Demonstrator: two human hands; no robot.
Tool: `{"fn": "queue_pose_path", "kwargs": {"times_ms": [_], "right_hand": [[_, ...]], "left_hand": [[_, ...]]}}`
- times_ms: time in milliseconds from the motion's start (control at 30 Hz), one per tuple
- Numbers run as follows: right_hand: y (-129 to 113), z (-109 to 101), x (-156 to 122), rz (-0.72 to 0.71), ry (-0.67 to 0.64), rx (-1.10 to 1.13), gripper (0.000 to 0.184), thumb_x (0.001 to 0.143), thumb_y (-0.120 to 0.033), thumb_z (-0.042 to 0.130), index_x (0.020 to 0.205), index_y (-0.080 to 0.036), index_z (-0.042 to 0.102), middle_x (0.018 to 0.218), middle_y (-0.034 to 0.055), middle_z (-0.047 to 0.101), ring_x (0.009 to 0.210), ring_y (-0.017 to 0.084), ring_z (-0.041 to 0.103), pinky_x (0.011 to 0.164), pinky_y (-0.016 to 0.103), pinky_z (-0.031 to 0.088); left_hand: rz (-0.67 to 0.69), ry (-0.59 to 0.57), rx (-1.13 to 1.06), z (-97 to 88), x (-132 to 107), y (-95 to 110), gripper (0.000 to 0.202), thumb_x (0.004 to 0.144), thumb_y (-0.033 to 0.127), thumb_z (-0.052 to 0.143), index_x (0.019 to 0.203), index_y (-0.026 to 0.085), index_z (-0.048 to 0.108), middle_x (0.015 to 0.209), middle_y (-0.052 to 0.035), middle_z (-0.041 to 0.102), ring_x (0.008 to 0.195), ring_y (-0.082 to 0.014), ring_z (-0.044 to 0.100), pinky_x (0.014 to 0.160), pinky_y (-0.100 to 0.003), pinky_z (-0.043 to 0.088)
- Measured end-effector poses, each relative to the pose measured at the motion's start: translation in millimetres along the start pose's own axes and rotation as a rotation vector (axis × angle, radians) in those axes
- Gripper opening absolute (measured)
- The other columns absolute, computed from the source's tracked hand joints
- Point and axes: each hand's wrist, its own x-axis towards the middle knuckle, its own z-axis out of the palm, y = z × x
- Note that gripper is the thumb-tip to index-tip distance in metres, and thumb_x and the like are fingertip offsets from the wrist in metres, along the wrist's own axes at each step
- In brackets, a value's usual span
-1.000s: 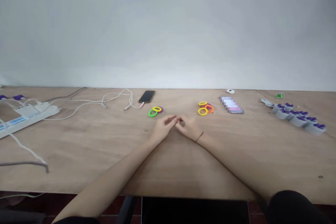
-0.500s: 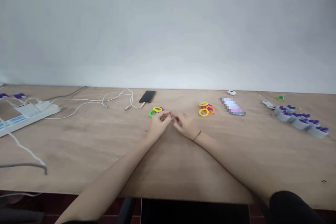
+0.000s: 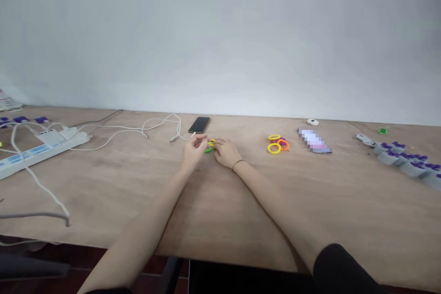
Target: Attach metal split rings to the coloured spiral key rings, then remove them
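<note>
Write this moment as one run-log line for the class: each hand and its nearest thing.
left hand: at green-yellow coil bands | right hand: beside same bands | grip: unclear

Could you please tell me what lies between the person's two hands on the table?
Green and yellow spiral bands lie between the left hand and the right hand, as the head view shows.

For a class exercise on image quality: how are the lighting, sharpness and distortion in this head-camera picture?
Head view: soft, even light, faint shadows by the left hand and right hand; no strong glare; the rings look slightly soft; a pixelated patch hides one object; the table looks tilted.
</note>
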Motion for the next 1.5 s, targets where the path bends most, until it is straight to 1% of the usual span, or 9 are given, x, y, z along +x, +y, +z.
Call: {"fn": "queue_pose_path", "kwargs": {"times_ms": [200, 333, 533, 667, 800, 1067, 1167, 1300, 1500], "right_hand": [[3.5, -25.4, -33.1, -0.131, 0.154, -0.028, 0.024, 0.079, -0.011, 0.047, 0.098, -0.015, 0.061, 0.113, 0.0105, 0.057, 0.109, 0.021, 0.047, 0.095, 0.036, 0.038], [11.7, -58.7, -91.2, -0.208, 0.089, -0.066, 0.017, 0.077, -0.012, 0.049, 0.087, -0.018, 0.061, 0.106, 0.0088, 0.059, 0.106, 0.022, 0.049, 0.091, 0.038, 0.041], [25.4, -105.6, -155.8, -0.086, 0.013, 0.018, 0.015, 0.074, -0.008, 0.045, 0.074, -0.019, 0.056, 0.093, 0.0066, 0.061, 0.087, 0.018, 0.055, 0.074, 0.031, 0.046], [27.0, -109.6, -156.7, 0.117, 0.13, 0.041, 0.012, 0.078, -0.021, 0.051, 0.089, -0.019, 0.055, 0.103, 0.0078, 0.058, 0.091, 0.02, 0.054, 0.078, 0.033, 0.045], [25.8, -98.3, -146.6, 0.239, 0.091, -0.063, 0.033, 0.076, -0.046, 0.058, 0.094, -0.019, 0.056, 0.096, 0.0087, 0.057, 0.093, 0.024, 0.052, 0.08, 0.038, 0.043], [27.8, -100.3, -150.7, 0.355, 0.079, 0.098, 0.025, 0.081, -0.032, 0.054, 0.102, -0.018, 0.056, 0.084, 0.0039, 0.064, 0.071, 0.016, 0.059, 0.063, 0.026, 0.044], [28.9, -102.0, -151.4, 0.34, 0.088, 0.145, 0.026, 0.082, -0.023, 0.051, 0.107, -0.018, 0.056, 0.085, 0.0029, 0.066, 0.067, 0.014, 0.059, 0.064, 0.025, 0.044], [27.1, -101.5, -150.6, 0.221, 0.051, 0.111, 0.026, 0.086, -0.018, 0.042, 0.108, -0.021, 0.058, 0.099, 0.0045, 0.063, 0.083, 0.015, 0.059, 0.073, 0.027, 0.045], [20.5, -102.6, -152.9, 0.223, 0.051, -0.065, 0.039, 0.075, -0.05, 0.059, 0.098, -0.019, 0.059, 0.102, 0.0093, 0.06, 0.094, 0.023, 0.055, 0.079, 0.034, 0.043]], "left_hand": [[0.036, -0.095, 0.008, 10.0, -10.5, 1.3, 0.025, 0.071, 0.025, 0.054, 0.094, 0.014, 0.051, 0.082, -0.0046, 0.066, 0.07, -0.0146, 0.065, 0.073, -0.031, 0.052], [0.054, -0.19, 0.009, 23.4, -25.4, -0.2, 0.032, 0.073, 0.022, 0.053, 0.101, 0.018, 0.04, 0.078, -0.0004, 0.064, 0.066, -0.0126, 0.064, 0.07, -0.029, 0.051], [0.12, -0.449, 0.238, 52.9, -50.4, 4.5, 0.034, 0.07, 0.018, 0.051, 0.102, 0.019, 0.04, 0.079, 0.0004, 0.066, 0.067, -0.0124, 0.062, 0.067, -0.026, 0.048], [0.162, -0.537, 0.335, 69.2, -57.8, 12.4, 0.034, 0.069, 0.016, 0.05, 0.102, 0.019, 0.043, 0.079, 0.0004, 0.065, 0.065, -0.0129, 0.061, 0.065, -0.027, 0.047], [0.193, -0.587, 0.371, 80.6, -60.6, 15.2, 0.035, 0.069, 0.016, 0.051, 0.103, 0.019, 0.044, 0.078, 0.0017, 0.063, 0.063, -0.0126, 0.059, 0.063, -0.026, 0.047], [0.273, -0.64, 0.437, 80.9, -63.1, 15.2, 0.034, 0.069, 0.018, 0.051, 0.102, 0.019, 0.045, 0.077, 0.0027, 0.062, 0.062, -0.0112, 0.057, 0.061, -0.024, 0.044], [0.279, -0.657, 0.459, 77.8, -65.1, 15.9, 0.035, 0.069, 0.018, 0.051, 0.103, 0.02, 0.046, 0.077, 0.0026, 0.062, 0.062, -0.0115, 0.057, 0.061, -0.024, 0.044], [0.285, -0.67, 0.48, 75.6, -66.1, 17.0, 0.035, 0.07, 0.019, 0.052, 0.105, 0.02, 0.045, 0.078, 0.0022, 0.062, 0.062, -0.0122, 0.057, 0.061, -0.025, 0.044], [0.267, -0.689, 0.502, 76.0, -65.4, 19.7, 0.036, 0.07, 0.019, 0.052, 0.105, 0.021, 0.044, 0.077, 0.0028, 0.063, 0.065, -0.0132, 0.06, 0.063, -0.025, 0.045]]}}
